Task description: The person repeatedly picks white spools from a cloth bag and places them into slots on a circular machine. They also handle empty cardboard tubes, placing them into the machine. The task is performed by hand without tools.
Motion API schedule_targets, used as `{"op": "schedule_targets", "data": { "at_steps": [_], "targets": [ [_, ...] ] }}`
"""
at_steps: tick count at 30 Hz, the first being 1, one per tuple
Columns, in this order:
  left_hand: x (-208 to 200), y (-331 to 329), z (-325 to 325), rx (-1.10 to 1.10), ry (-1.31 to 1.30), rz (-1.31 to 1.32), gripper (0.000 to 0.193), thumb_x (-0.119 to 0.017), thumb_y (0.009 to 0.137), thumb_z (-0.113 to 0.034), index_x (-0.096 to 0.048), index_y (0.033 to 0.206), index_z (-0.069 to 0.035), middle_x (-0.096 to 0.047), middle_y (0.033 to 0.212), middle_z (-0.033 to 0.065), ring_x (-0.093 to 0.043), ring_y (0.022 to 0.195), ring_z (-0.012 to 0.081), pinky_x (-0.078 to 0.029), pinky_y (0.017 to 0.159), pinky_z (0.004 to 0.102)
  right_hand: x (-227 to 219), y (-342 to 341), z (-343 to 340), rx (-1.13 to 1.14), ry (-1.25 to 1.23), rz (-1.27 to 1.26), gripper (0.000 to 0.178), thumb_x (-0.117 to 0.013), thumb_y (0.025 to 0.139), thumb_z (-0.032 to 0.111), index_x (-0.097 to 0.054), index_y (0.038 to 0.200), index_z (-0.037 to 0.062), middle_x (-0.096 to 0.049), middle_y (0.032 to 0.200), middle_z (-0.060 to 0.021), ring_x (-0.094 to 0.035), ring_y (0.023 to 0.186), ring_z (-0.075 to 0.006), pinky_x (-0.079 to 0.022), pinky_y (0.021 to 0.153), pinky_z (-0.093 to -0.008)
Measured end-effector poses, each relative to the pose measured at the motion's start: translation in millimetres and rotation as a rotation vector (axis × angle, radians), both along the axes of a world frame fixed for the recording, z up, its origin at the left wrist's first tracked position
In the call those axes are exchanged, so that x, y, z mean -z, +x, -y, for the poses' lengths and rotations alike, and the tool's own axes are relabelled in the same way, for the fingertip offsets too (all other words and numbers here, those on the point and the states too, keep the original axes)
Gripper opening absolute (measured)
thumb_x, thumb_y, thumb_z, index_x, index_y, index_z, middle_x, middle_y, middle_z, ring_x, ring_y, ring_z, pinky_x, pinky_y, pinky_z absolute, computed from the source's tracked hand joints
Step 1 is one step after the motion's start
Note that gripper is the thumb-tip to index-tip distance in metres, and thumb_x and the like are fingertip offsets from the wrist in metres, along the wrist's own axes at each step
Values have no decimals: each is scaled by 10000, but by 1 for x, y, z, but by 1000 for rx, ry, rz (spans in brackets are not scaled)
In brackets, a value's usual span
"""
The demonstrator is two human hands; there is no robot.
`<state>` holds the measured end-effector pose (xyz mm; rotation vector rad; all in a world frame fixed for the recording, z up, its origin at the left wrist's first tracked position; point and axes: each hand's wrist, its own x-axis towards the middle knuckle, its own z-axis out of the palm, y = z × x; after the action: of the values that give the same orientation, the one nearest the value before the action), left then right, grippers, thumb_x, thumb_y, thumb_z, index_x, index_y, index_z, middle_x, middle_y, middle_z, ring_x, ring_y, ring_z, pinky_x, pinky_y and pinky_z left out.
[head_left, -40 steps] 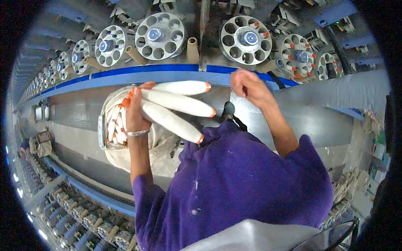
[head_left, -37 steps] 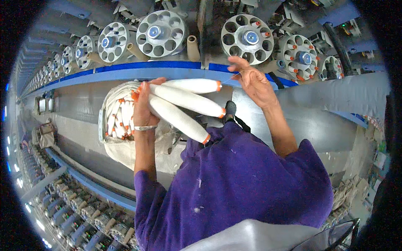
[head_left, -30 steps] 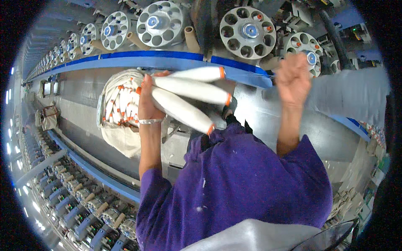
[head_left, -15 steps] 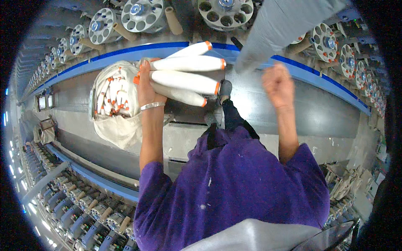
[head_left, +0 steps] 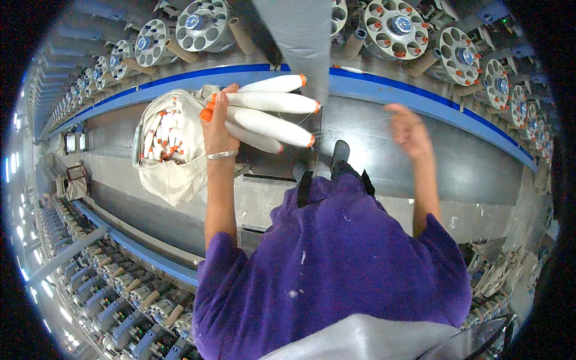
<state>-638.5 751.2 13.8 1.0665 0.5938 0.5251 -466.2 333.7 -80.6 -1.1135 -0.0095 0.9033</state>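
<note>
My left hand [head_left: 218, 127] is closed round the ends of several yarn bobbins [head_left: 273, 102]. They are long, white with wound yarn and orange at the tips, and fan out to the right. The lowest one lies partly behind another. Out to the right, my right hand [head_left: 410, 133] is raised with its fingers curled, slightly blurred. A fine yarn [head_left: 363, 123] runs from the bobbin tips towards it and seems pinched in its fingers. Just left of my left hand, an open cream cloth bag [head_left: 174, 187] holds many similar bobbins.
Ahead runs a blue machine rail [head_left: 420, 108] with round, holed bobbin magazines [head_left: 396, 29] above it. A grey post or duct [head_left: 300, 36] comes down over the rail. One bobbin [head_left: 349, 69] lies by the rail. Behind on the left stands another machine row [head_left: 132, 288].
I have shifted to the right along the machine, so the grey duct now appears further left. My right hand has turned, its fingers loosening from a fist. The bobbins stay in my left hand.
</note>
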Motion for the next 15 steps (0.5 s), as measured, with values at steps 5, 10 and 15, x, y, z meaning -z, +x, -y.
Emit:
{"op": "schedule_targets", "data": {
  "at_steps": [5, 10, 15],
  "targets": [
    [6, 28, 11, 244, 291, 176, 250, -605, 910, -252, -658, 986, -19, -583, 1200, 129, -496, 1161, 248, -300, 1058, 405, 40, 88, 197, 956, -218, 203, 464, -416, 939, 106, -390, 1394, 14, -522, 848, 13, -420, 615, -88, -361, 536, -234],
    [8, 75, 43, 309, 283, 249, 263, -576, 923, -273, -622, 998, -26, -536, 1256, 132, -462, 1200, 246, -302, 1057, 411, 29, 90, 64, 283, -305, 524, 398, -559, 939, 294, -545, 1287, 101, -578, 1263, -16, -516, 947, -100, -426, 849, -258],
    [8, 99, 49, 223, 221, 266, 275, -580, 921, -285, -603, 1013, -27, -529, 1260, 141, -458, 1203, 251, -293, 1068, 415, 3, 40, -108, -242, 440, -277, 651, -707, 846, 160, -378, 1393, 32, -680, 972, -135, -545, 642, -113, -436, 547, -222]
  ]
}}
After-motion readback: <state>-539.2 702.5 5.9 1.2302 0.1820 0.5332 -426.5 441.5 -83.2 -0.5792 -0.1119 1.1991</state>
